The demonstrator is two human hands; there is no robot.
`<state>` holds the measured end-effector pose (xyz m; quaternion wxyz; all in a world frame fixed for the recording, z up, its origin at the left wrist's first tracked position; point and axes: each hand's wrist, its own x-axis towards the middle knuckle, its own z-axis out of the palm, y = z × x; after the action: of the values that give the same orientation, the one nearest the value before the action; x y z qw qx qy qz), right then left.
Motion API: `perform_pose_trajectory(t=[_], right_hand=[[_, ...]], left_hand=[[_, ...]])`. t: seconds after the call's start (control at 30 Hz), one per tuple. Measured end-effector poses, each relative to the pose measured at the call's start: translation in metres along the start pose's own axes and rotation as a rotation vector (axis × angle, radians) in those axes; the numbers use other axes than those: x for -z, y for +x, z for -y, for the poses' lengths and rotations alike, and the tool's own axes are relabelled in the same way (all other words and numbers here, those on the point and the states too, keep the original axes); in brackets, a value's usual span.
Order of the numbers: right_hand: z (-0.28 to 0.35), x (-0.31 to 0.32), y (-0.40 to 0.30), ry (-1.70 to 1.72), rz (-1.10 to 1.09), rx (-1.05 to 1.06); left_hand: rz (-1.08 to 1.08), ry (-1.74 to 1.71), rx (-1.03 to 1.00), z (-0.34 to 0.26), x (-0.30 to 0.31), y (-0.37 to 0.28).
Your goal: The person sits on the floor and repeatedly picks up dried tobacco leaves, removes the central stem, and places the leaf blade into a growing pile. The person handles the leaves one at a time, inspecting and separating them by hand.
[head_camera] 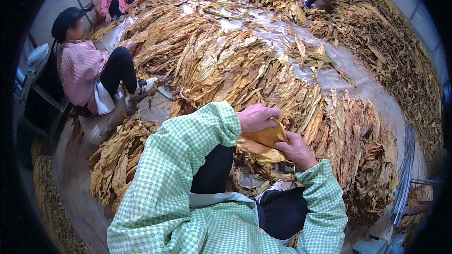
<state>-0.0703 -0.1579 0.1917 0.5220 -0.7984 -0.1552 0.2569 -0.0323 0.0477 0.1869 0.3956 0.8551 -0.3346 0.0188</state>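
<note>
A dried yellow-brown tobacco leaf [266,136] is stretched between my two hands, above my lap. My left hand [259,117] grips its upper edge, with fingers bent over it. On the leaf's right side, my right hand [296,148] pinches it between thumb and fingers. More loose leaves lie just below the held one, near my knees. Directly beyond my hands spreads a long, layered row of dried tobacco leaves [226,70], which curves round to my right side. A smaller heap of tobacco leaves [120,158] lies by my left arm.
A person in a pink checked top [79,74] sits at the left; several others sit farther back. Plastic sheeting [339,63] runs between the row and a tall leaf pile [385,35] at the right. Thin metal rods [405,176] and a clear plastic container [370,245] lie at lower right.
</note>
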Motion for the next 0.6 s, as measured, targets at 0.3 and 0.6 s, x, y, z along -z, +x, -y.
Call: perform_pose_trajectory(t=[0.3,0.6], right_hand=[[-0.001,0.012,0.0,0.433,-0.27,-0.067],[-0.001,0.002,0.016,0.742,-0.532,0.112]], left_hand=[[-0.631,-0.059,0.338,0.021,0.02,0.001],[-0.271,-0.834,1.036,0.021,0.017,0.001]])
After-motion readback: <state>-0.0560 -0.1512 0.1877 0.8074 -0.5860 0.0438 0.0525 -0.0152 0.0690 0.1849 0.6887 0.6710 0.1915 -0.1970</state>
